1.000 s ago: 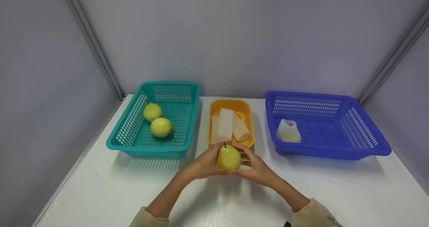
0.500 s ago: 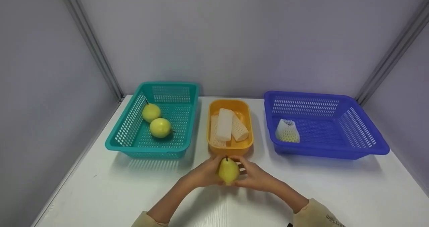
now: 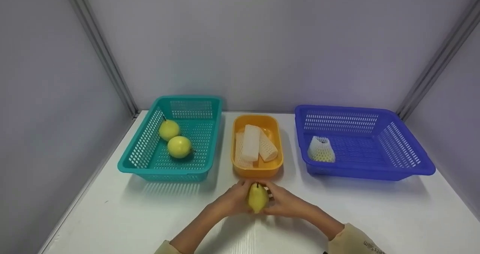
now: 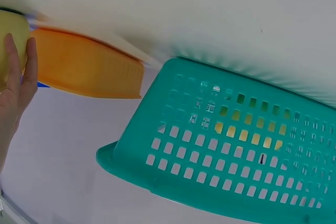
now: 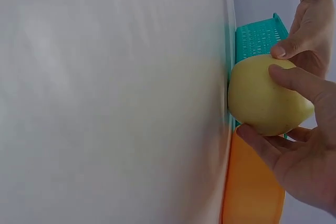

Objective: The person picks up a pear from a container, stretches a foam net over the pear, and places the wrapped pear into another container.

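Observation:
A yellow pear (image 3: 257,199) is held between both hands just in front of the orange basket, dark stem toward the far side. My left hand (image 3: 234,199) grips its left side, and my right hand (image 3: 285,202) grips its right. From the right wrist, the thumb and fingers of the right hand (image 5: 310,153) curl round the pear (image 5: 265,95), with the left thumb on it too. Its base is at or very near the white tabletop; contact cannot be told. In the left wrist view, fingers (image 4: 30,59) lie against the pear (image 4: 11,32), which is cut off by the frame.
Two pears (image 3: 179,147) lie in the teal basket (image 3: 168,170) at left. Several white foam net sleeves (image 3: 251,143) fill the orange basket (image 3: 258,172). In the blue basket (image 3: 371,171) at right stands a pear in a foam net (image 3: 321,149). Walls enclose the back and sides.
Both hands have drawn the pear toward the person and down to the tabletop, away from the orange basket's front. The baskets keep their places.

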`<state>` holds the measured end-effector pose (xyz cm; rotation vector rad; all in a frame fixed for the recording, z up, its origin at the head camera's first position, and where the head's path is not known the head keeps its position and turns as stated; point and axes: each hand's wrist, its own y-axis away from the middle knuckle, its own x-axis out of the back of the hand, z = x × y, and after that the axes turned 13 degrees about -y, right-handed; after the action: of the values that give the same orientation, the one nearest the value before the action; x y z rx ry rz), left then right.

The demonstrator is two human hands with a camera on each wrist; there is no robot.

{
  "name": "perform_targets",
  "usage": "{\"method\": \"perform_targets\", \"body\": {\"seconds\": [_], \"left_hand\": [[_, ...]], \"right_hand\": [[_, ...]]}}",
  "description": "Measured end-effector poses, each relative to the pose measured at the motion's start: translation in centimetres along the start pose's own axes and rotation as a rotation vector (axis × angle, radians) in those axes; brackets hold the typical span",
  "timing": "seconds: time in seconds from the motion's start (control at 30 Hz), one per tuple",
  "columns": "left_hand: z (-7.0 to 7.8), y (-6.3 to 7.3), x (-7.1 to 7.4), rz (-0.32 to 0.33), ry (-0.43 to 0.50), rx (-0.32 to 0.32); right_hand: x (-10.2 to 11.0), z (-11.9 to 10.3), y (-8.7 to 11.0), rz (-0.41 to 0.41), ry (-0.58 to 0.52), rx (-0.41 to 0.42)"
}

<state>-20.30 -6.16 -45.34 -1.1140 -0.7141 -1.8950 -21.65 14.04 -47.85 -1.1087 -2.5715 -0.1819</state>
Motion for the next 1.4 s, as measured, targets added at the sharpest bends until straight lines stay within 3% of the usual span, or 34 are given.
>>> {"method": "perform_targets", "body": {"seconds": [0.5, 0.77, 1.03, 1.27, 1.4], "left_hand": [[0.2, 0.2, -0.3, 0.013, -0.011, 0.031], [-0.3, 0.4, 0.1, -0.031, 0.036, -0.017], [-0.5, 0.5, 0.5, -0.001, 0.102, -0.053], [-0.8, 0.6, 0.4, 0.009, 0.134, -0.017], [-0.9, 0.8, 0.7, 0.053, 0.203, 0.016]], "right_hand": [[0.4, -0.6, -0.3, -0.077, 0.045, -0.003], [0.6, -0.8, -0.2, -0.082, 0.098, 0.011], [0.7, -0.8, -0.4, -0.1, 0.099, 0.022], [0.8, -0.9, -0.4, -0.109, 0.074, 0.006], [0.9, -1.0, -0.3, -0.114, 0.06, -0.01]]}}
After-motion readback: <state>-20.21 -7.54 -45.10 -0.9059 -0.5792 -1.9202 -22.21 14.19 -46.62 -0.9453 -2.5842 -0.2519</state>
